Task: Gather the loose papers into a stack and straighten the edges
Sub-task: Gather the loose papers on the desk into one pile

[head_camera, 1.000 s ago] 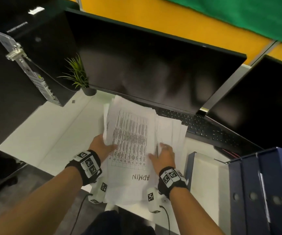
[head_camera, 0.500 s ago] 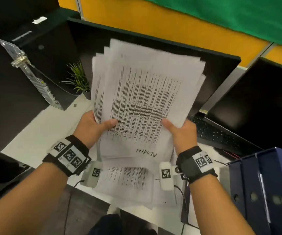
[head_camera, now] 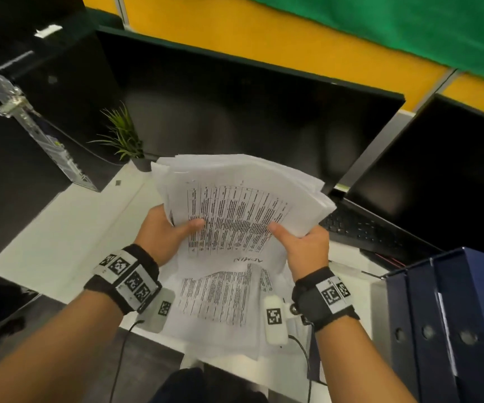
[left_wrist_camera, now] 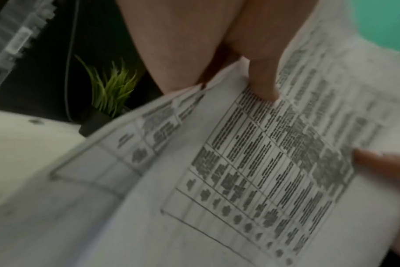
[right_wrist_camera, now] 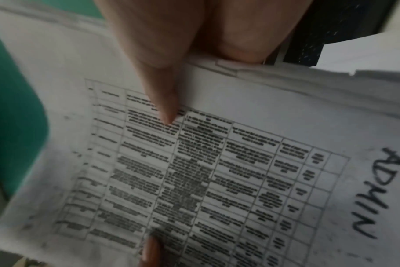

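Loosely, papers (head_camera: 235, 216) between hands (head_camera: 235, 237)

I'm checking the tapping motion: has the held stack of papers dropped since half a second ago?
Yes. The stack of papers has come down: its top edge, earlier near the monitor's upper edge, now sits at the monitor's bottom edge.

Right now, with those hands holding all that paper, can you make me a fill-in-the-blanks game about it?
1. The left hand and the right hand both hold a bundle of ____.
2. The handwritten word on the top sheet is ____.
3. The little plant has ____ leaves.
4. The binders on the right are ____.

Missing words: papers; ADMIN; green; blue
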A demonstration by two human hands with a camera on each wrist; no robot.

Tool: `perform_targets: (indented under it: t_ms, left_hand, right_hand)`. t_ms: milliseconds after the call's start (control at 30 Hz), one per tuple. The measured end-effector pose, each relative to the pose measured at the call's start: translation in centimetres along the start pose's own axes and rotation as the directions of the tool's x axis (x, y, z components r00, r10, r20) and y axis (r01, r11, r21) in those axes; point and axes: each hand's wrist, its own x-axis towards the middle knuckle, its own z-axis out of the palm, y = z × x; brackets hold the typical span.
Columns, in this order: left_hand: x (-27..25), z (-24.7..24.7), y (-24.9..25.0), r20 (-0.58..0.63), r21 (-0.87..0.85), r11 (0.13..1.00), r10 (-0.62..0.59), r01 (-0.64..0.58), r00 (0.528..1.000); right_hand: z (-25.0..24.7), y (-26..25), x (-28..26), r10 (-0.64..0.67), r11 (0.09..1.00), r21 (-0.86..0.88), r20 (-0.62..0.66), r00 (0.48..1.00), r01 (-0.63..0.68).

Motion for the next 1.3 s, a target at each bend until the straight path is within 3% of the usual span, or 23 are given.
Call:
perform_targets:
  t_ms: [100, 167, 233, 333, 400, 467, 533, 700, 900, 1033, 1100, 1233, 1300]
  left_hand:
    - [-0.4, 0.0, -0.6, 0.035, -0.099, 0.995, 0.004, 0.0, 0.999]
    - [-0.6, 0.6, -2.0, 0.053, -0.065, 0.997, -0.037, 0.041, 0.998]
    - [-0.4, 1.1, -2.6, 0.008, -0.051, 0.998, -0.044, 0.044, 0.999]
    - [0.5, 0.0, -2.1, -0.148, 0.03, 0.999, -0.014, 0.019, 0.989]
    - [1.0, -1.5, -1.4, -0.217, 0.044, 0.999, 0.014, -0.004, 0.976]
    - [1.0, -2.9, -0.8, -0.285, -0.035, 0.999, 0.013, -0.024, 0.959]
    - [0.6, -3.9, -0.3, -0.344, -0.077, 0.996, 0.011, -0.04, 0.939]
    - [0.2, -4.8, -0.4, -0.384, -0.144, 0.989, -0.032, -0.025, 0.923]
    - [0.3, -4.6, -0.7, -0.358, -0.175, 0.984, -0.061, -0.003, 0.932]
    - [0.2, -4.7, -0.6, -0.362, -0.205, 0.979, -0.056, -0.021, 0.93]
    - [0.2, -5.0, -0.6, -0.364, -0.224, 0.974, -0.069, -0.015, 0.929]
    - [0.2, -5.7, -0.4, -0.346, -0.219, 0.976, -0.068, -0.01, 0.936]
    - [0.1, -5.9, -0.2, -0.343, -0.228, 0.974, -0.072, -0.008, 0.936]
  right_hand:
    - [-0.3, 0.3, -0.4, -0.001, 1.0, 0.004, 0.02, 1.0, 0.0]
    - [-0.1, 2.0, -0.5, 0.101, 0.989, -0.116, 0.039, 0.994, -0.096]
    - [0.1, 4.3, 0.1, 0.173, 0.934, -0.314, -0.025, 0.985, -0.172]
    - [0.8, 7.8, 0.2, 0.276, 0.745, -0.589, -0.157, 0.948, -0.315]
    - [2.2, 9.9, -0.8, 0.427, 0.556, -0.732, -0.155, 0.891, -0.394]
    - [3.9, 11.5, -2.1, 0.487, 0.382, -0.865, -0.109, 0.866, -0.324]
    - [5.2, 12.3, -2.7, 0.471, 0.314, -0.913, -0.09, 0.878, -0.262]
    - [6.0, 12.8, -1.2, 0.553, 0.35, -0.836, -0.18, 0.814, -0.423]
    - [5.6, 12.6, -0.4, 0.604, 0.396, -0.761, -0.205, 0.77, -0.514]
    - [7.4, 12.4, -1.6, 0.557, 0.207, -0.875, -0.263, 0.788, -0.438]
    - [8.2, 12.4, -2.0, 0.56, 0.182, -0.885, -0.266, 0.785, -0.43]
    - [8.7, 12.8, -2.2, 0.533, 0.244, -0.852, -0.28, 0.798, -0.463]
    - [8.7, 12.8, -2.4, 0.526, 0.331, -0.815, -0.26, 0.81, -0.476]
